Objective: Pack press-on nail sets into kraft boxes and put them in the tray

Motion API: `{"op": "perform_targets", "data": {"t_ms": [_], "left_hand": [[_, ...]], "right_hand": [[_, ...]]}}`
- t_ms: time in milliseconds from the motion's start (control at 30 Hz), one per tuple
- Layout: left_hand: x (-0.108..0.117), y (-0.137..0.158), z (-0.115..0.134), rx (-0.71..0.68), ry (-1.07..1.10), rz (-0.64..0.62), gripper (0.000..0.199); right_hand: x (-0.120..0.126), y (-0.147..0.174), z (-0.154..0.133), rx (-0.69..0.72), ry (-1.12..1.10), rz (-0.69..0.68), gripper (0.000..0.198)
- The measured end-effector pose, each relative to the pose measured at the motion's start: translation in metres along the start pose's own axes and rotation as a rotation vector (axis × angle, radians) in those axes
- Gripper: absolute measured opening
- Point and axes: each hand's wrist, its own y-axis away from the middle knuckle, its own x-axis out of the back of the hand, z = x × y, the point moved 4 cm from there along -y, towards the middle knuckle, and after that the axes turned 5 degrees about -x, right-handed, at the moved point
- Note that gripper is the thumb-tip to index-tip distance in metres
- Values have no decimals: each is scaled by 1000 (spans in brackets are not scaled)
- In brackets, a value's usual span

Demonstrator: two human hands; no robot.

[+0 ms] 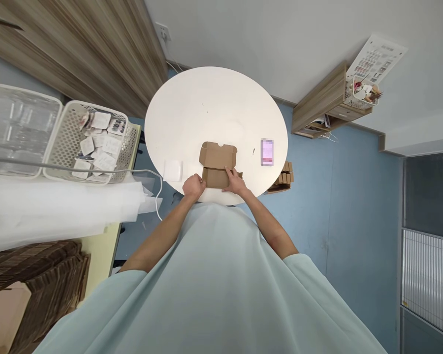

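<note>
A small brown cardboard box (218, 156), partly folded with its lid laid open away from me, rests near the front edge of the white round table (192, 108). My left hand (194, 187) is closed at the box's near left corner, thumb and fingers pinching its side. On the right, my right hand (235, 182) grips the side wall, its thumb reaching over the inner panel. A small flap sticks out beyond the right fingers. Left of the box lies a white square item (173, 170).
A phone with a pinkish screen (267, 152) lies at the table's right. Small boxes (284, 177) stand below that edge. To the left are a basket of packets (99, 140), a bin of clear containers (20, 128), white sheeting (59, 201), flat cardboard (55, 285) and a cable (147, 171).
</note>
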Motion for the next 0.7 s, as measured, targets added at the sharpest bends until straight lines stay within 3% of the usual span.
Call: {"op": "perform_targets", "data": {"t_ms": [367, 500, 567, 633, 700], "left_hand": [[-1, -2, 10, -25, -178, -31, 27], [-2, -1, 12, -23, -168, -38, 30], [-2, -1, 13, -20, -164, -35, 31], [-2, -1, 14, -22, -164, -30, 32], [-2, -1, 15, -24, -166, -30, 34]], "right_hand": [[2, 6, -2, 13, 2, 13, 130], [10, 30, 18, 29, -143, 220, 86], [15, 44, 37, -76, -209, 369, 64], [13, 51, 54, -205, -239, 399, 52], [6, 51, 63, -280, -259, 334, 40]]}}
